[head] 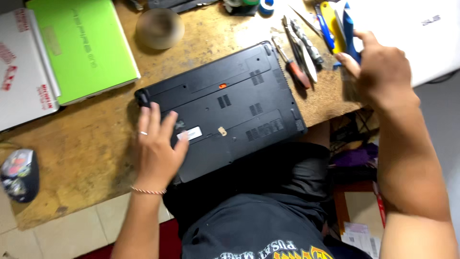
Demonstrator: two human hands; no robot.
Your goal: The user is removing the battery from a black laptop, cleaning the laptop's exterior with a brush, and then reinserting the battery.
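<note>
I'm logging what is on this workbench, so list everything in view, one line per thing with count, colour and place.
black laptop: 1, black, upside down at the table's middle, overhanging the near edge
green laptop: 1, bright green, closed, far left
white laptop: 1, white with red stickers, under the green one's left side
second white laptop: 1, white, far right
round block: 1, brown, behind the black laptop
screwdrivers and tools: several, red, black and silver, right of the black laptop
blue and yellow tools: a few, by the right hand
mouse: 1, patterned dark, left edge
table: 1, worn wood
left hand: flat on the black laptop
right hand: at the blue and yellow tools
</note>
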